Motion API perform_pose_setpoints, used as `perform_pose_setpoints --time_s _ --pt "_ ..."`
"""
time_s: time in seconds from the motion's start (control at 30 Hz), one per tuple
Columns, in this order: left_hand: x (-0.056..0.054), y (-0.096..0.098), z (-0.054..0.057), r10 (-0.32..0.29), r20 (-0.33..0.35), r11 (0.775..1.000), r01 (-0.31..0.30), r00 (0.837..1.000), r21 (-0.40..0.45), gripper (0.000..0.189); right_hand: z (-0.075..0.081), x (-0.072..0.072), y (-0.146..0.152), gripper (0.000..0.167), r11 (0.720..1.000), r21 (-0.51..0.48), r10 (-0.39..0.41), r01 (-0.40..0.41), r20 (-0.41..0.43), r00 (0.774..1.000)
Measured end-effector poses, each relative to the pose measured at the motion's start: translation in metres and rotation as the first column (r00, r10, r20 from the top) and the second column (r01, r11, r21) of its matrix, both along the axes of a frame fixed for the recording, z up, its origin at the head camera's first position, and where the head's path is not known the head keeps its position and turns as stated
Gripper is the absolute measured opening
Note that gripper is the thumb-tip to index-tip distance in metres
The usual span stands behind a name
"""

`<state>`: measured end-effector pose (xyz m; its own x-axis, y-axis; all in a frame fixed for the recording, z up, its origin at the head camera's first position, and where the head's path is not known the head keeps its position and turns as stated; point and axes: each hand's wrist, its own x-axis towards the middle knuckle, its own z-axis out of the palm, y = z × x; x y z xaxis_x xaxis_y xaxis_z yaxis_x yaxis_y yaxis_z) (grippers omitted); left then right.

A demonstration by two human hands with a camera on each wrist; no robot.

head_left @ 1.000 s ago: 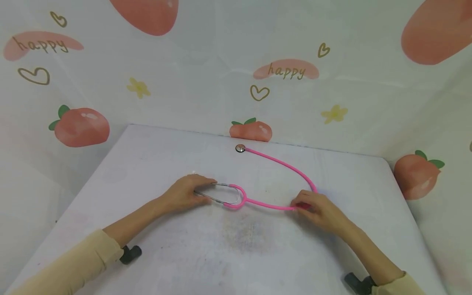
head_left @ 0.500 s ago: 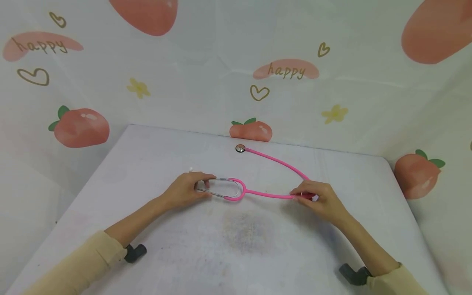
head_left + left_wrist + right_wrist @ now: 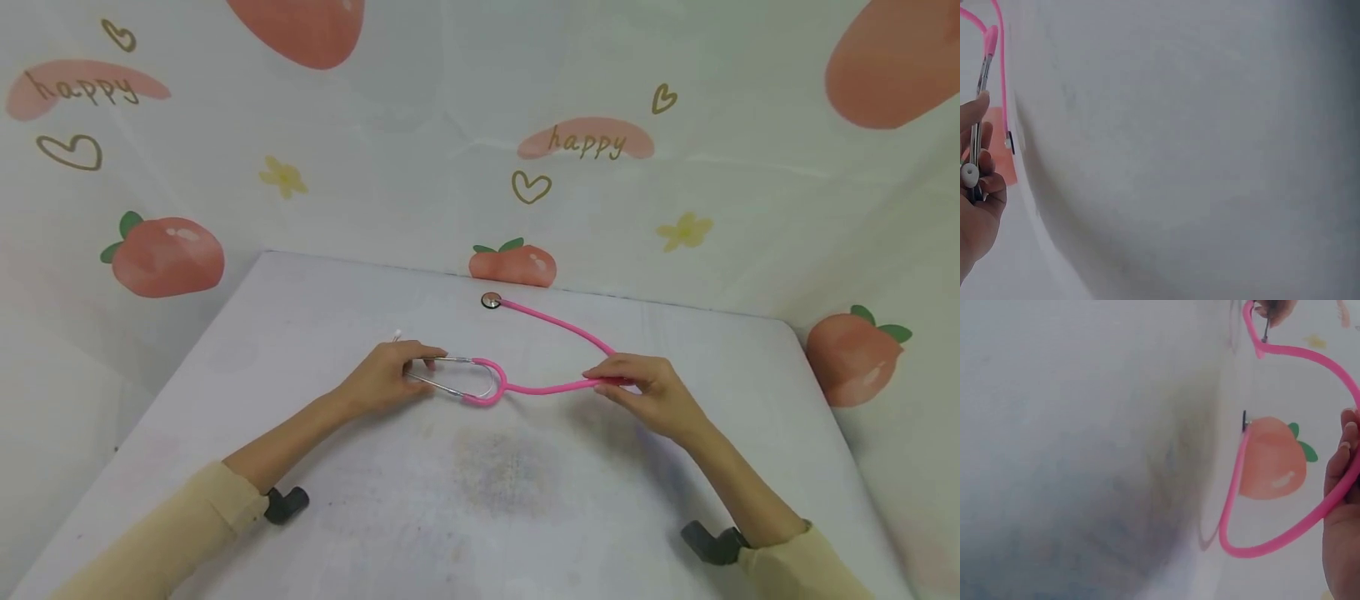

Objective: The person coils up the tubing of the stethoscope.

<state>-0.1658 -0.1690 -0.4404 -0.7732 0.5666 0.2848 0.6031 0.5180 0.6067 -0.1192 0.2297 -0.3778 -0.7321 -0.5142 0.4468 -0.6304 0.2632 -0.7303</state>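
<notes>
A stethoscope with pink tubing [image 3: 543, 390] and metal ear tubes [image 3: 450, 391] spans the space between both hands. My left hand [image 3: 382, 377] grips the ear tubes near their ends; a white eartip [image 3: 969, 175] shows beside its fingers in the left wrist view. Further right, my right hand [image 3: 648, 392] pinches the tubing partway along. From there the tube curves back to the round chest piece [image 3: 491, 300], which lies near the table's far edge. In the right wrist view the tubing [image 3: 1279, 542] loops in front of the right palm, clear of the table.
The white table [image 3: 360, 517] has a greyish stain in its middle. Behind it hangs a white backdrop [image 3: 420, 150] printed with peaches, hearts and flowers. A dark wrist mount [image 3: 287, 505] sits at the left cuff, another dark mount [image 3: 712, 543] at the right.
Both hands have moved a little toward the far side, lifting the ear tubes and the middle of the tubing. The chest piece has stayed in place.
</notes>
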Motion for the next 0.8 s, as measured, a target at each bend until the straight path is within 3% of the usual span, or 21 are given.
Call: perform_pose_setpoints --time_s 0.2,0.4,0.6,0.8 --pt "-0.003 0.005 0.005 -0.006 0.037 1.0 0.007 0.999 -0.008 0.052 0.008 -0.005 -0.006 0.031 0.998 -0.011 -0.064 0.064 -0.034 0.997" --pt "-0.004 0.009 0.001 -0.025 0.057 1.0 0.024 0.998 0.011 0.051 0.014 -0.011 -0.015 0.03 0.993 -0.003 -0.118 0.119 -0.08 0.99" --pt "-0.006 0.013 -0.001 -0.036 0.025 0.999 0.035 0.999 0.032 0.051 0.019 -0.017 -0.021 0.028 0.995 -0.017 -0.103 0.102 -0.097 0.99" --pt "-0.007 0.016 -0.001 -0.038 0.047 0.999 0.037 0.998 0.03 0.051 0.022 -0.023 -0.025 0.029 0.999 0.006 -0.043 0.044 -0.09 0.995"
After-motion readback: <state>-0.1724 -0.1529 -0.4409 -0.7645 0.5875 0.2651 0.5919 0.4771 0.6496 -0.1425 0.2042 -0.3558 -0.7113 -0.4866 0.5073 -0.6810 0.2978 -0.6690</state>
